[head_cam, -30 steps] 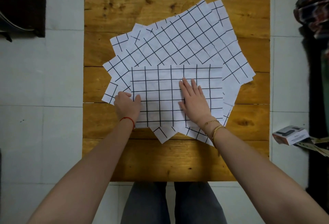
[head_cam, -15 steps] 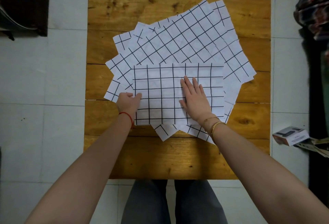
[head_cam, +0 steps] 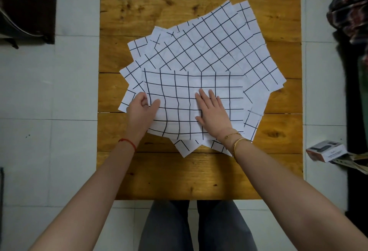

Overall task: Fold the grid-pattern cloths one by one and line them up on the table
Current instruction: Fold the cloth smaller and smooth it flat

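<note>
Since the earlier frames, the left edge of the folded top cloth [head_cam: 199, 101] is being lifted and drawn inward, so its grid lines are now bowing where they were lying straight. The left hand [head_cam: 140, 109] is being curled round that edge — thumb on top of the cloth, fingers tucked beneath — and the cloth is being pinched there. The right hand [head_cam: 214, 111] is being kept flat on the same cloth, fingers straight and slightly spread, palm pressing down right of its middle.

The folded cloth is being held at the near-centre of the wooden table [head_cam: 199, 175], lying on top of the fanned pile of unfolded grid cloths [head_cam: 209, 43], whose corners are sticking out on all sides beneath it. The pile is spread over the middle and far part of the tabletop.

A red string bracelet [head_cam: 127, 143] is being worn on the left wrist; gold bangles [head_cam: 237, 141] are being worn on the right. Grey trousers [head_cam: 195, 226] are showing below the near table edge. A small box [head_cam: 326, 150] is lying on the tiled floor [head_cam: 49, 151] to the right — a plaid garment [head_cam: 350, 11] is lying at the upper right.
</note>
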A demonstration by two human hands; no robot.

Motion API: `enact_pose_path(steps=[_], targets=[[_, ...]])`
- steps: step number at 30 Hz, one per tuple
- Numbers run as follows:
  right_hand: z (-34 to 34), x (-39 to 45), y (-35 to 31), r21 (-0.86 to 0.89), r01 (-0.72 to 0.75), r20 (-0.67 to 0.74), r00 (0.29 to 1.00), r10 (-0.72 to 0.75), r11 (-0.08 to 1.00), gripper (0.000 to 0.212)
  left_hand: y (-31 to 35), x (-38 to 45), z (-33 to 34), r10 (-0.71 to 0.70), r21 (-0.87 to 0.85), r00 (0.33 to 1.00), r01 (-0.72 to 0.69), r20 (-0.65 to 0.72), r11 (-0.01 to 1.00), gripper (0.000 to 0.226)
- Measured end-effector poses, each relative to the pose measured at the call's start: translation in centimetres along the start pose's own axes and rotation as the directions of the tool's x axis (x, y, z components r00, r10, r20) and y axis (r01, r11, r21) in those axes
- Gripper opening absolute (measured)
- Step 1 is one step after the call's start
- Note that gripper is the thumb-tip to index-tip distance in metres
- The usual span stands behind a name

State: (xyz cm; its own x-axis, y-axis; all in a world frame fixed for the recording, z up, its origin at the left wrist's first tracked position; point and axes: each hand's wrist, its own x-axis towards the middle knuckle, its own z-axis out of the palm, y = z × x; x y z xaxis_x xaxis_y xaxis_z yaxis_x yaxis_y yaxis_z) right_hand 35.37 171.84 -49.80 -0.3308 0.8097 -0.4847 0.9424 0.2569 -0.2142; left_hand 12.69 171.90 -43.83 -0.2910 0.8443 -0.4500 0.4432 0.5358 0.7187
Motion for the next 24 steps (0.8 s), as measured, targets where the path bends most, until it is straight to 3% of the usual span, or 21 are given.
enact_pose_path(steps=[8,10,14,16,18,20,22,24], targets=[[0.5,0.8,-2.0,-0.004,0.002,-0.044,0.999,-0.003,1.000,0.078,4.7,-2.4,1.0,0.169,-0.054,0.969,-0.162,0.178,0.985,0.020],[0.4,0.9,-1.8,0.014,0.000,-0.073,0.997,0.001,1.000,0.072,5.6,-2.4,2.4,0.225,-0.060,0.947,-0.217,0.231,0.974,0.023],[-1.1,-0.4,-0.5,0.318,-0.015,-0.303,0.946,0.117,0.948,0.060,6.3,-2.5,5.9,0.311,-0.110,0.901,-0.291,0.302,0.950,0.049],[-1.8,-1.3,0.8,0.533,-0.065,-0.349,0.891,0.289,0.844,0.037,6.5,-2.8,7.7,0.329,-0.147,0.891,-0.296,0.314,0.944,0.053],[-2.5,-2.0,2.1,0.758,-0.145,-0.229,0.853,0.468,0.636,0.025,6.6,-3.0,9.2,0.304,-0.181,0.887,-0.255,0.348,0.950,0.058],[-3.1,-2.3,3.3,0.893,-0.190,-0.106,0.792,0.601,0.408,0.032,6.4,-3.2,10.4,0.261,-0.200,0.879,-0.195,0.400,0.960,0.062],[-3.4,-2.6,4.4,0.907,-0.241,-0.054,0.747,0.662,0.346,0.042,5.8,-3.2,11.1,0.244,-0.172,0.874,-0.187,0.421,0.967,0.059],[-3.3,-2.8,5.2,0.891,-0.270,-0.041,0.753,0.657,0.365,0.047,4.9,-3.1,11.3,0.265,-0.110,0.881,-0.241,0.393,0.964,0.054]])
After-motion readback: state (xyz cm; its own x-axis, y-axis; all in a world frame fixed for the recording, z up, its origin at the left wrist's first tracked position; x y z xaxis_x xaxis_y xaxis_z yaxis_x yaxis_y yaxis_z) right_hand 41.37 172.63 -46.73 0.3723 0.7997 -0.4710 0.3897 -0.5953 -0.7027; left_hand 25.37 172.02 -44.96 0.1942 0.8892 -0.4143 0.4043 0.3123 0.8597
